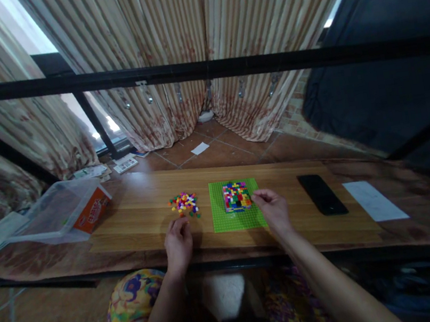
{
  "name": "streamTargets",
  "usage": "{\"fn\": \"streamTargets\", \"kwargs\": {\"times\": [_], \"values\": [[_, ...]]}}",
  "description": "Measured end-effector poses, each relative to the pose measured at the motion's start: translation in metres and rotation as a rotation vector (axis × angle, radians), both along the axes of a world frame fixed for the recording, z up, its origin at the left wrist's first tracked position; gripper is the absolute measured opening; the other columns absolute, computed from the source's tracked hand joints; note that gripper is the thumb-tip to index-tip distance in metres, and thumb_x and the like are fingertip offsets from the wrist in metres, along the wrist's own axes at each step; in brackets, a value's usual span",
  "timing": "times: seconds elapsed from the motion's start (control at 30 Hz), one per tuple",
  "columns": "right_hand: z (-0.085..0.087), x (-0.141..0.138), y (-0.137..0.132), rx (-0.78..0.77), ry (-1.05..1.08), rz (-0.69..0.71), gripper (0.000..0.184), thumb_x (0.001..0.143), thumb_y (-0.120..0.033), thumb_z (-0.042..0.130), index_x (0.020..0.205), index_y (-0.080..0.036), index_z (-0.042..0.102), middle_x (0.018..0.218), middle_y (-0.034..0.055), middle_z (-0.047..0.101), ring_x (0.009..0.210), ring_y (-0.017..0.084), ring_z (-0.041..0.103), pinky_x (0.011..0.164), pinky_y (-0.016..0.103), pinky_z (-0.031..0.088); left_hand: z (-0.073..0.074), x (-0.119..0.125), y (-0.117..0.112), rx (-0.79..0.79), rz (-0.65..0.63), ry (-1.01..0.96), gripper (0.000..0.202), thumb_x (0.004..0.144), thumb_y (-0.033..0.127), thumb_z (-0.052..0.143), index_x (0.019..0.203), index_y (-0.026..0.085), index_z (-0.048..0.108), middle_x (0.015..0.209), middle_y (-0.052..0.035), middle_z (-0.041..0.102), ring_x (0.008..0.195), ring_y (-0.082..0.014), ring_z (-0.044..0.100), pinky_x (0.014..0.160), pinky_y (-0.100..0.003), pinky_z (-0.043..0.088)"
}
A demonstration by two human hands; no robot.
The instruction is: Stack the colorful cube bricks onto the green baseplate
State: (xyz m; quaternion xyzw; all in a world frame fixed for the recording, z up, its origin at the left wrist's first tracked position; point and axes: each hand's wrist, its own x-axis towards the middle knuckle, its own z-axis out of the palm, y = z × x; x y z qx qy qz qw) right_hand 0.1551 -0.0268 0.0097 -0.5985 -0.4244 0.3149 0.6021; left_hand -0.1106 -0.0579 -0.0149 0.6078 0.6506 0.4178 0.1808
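Observation:
A block built of many small coloured toy bricks (237,197) stands on a green studded baseplate (219,219). My right hand (272,207) is at the block's right edge, thumb and fingers pinched together; whatever they hold is too small to make out. To the left of the baseplate lies a pile of loose toy bricks (184,202) in mixed colours. Just in front of that pile rests my left hand (178,241), its fingers curled closed. Orange shows by its fingertips, but I cannot tell whether a brick is held.
A clear plastic box (54,206) with an orange label stands at the wooden board's (133,205) left end. Right of the baseplate lie a black phone (322,194) and a white paper sheet (374,200). A black metal bar (185,70) crosses before the curtains.

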Motion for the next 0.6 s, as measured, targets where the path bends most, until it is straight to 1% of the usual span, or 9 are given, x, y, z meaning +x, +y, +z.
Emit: {"fn": "streamTargets", "kwargs": {"times": [0.03,0.1,0.17,0.2,0.27,0.33,0.43,0.53,0.6], "values": [[0.001,-0.002,-0.009,0.014,-0.004,0.023,0.023,0.068,-0.042,0.067,0.075,-0.02,0.067,0.071,0.0026,0.069,0.067,0.017,0.062,0.065,0.031,0.05,0.003,0.004,-0.002,-0.009,-0.015,-0.087,0.021,0.084,0.028,0.051,0.094,0.019,0.067,0.092,-0.0078,0.066,0.086,-0.021,0.063,0.08,-0.034,0.05],[0.004,-0.008,-0.028,0.004,-0.017,0.111,0.02,0.071,-0.04,0.066,0.076,-0.02,0.069,0.074,0.0031,0.071,0.071,0.018,0.064,0.069,0.031,0.05,0.009,0.018,-0.008,-0.046,-0.054,-0.293,0.022,0.081,0.031,0.056,0.095,0.018,0.067,0.093,-0.007,0.067,0.087,-0.0199,0.064,0.082,-0.034,0.05],[0.007,-0.015,-0.046,-0.015,-0.033,0.232,0.019,0.075,-0.039,0.065,0.079,-0.021,0.07,0.077,0.0032,0.072,0.073,0.018,0.065,0.07,0.031,0.051,0.018,0.038,-0.016,-0.12,-0.114,-0.533,0.024,0.078,0.033,0.063,0.095,0.017,0.067,0.091,-0.0055,0.069,0.086,-0.018,0.064,0.083,-0.033,0.051],[0.01,-0.019,-0.053,-0.024,-0.034,0.281,0.019,0.076,-0.038,0.064,0.082,-0.021,0.071,0.079,0.0031,0.072,0.075,0.019,0.065,0.071,0.031,0.051,0.022,0.049,-0.021,-0.167,-0.159,-0.645,0.025,0.076,0.033,0.066,0.094,0.017,0.067,0.088,-0.0044,0.069,0.083,-0.0168,0.064,0.081,-0.032,0.052],[0.016,-0.026,-0.064,-0.029,-0.032,0.359,0.02,0.08,-0.037,0.062,0.088,-0.022,0.071,0.083,0.0032,0.072,0.079,0.018,0.066,0.074,0.031,0.051,0.032,0.069,-0.028,-0.236,-0.212,-0.857,0.028,0.073,0.034,0.07,0.096,0.017,0.067,0.086,-0.0027,0.068,0.077,-0.0136,0.063,0.077,-0.029,0.052],[0.025,-0.03,-0.071,-0.021,-0.042,0.412,0.021,0.082,-0.036,0.061,0.095,-0.023,0.071,0.091,0.0037,0.073,0.085,0.018,0.066,0.079,0.032,0.051,0.041,0.083,-0.034,-0.272,-0.242,-1.006,0.03,0.07,0.032,0.073,0.096,0.017,0.068,0.086,-0.0017,0.068,0.076,-0.0114,0.062,0.077,-0.027,0.052],[0.037,-0.031,-0.075,-0.001,-0.103,0.459,0.022,0.084,-0.035,0.059,0.1,-0.024,0.071,0.101,0.0045,0.071,0.093,0.019,0.066,0.082,0.031,0.051,0.052,0.093,-0.038,-0.292,-0.285,-1.074,0.031,0.069,0.029,0.075,0.096,0.017,0.069,0.083,-0.0014,0.067,0.076,-0.0109,0.062,0.078,-0.027,0.052],[0.043,-0.03,-0.077,0.02,-0.149,0.493,0.021,0.086,-0.034,0.058,0.099,-0.025,0.072,0.1,0.0041,0.071,0.093,0.019,0.065,0.081,0.03,0.051,0.06,0.095,-0.039,-0.27,-0.316,-1.01,0.029,0.07,0.028,0.074,0.096,0.016,0.068,0.083,-0.0022,0.068,0.076,-0.0119,0.062,0.078,-0.027,0.052],[0.044,-0.03,-0.078,0.042,-0.148,0.484,0.019,0.086,-0.033,0.058,0.096,-0.026,0.072,0.096,0.0036,0.071,0.091,0.019,0.065,0.081,0.03,0.051,0.064,0.096,-0.04,-0.245,-0.322,-0.942,0.027,0.071,0.027,0.073,0.096,0.017,0.067,0.083,-0.0027,0.069,0.077,-0.0129,0.063,0.079,-0.028,0.052]]}}
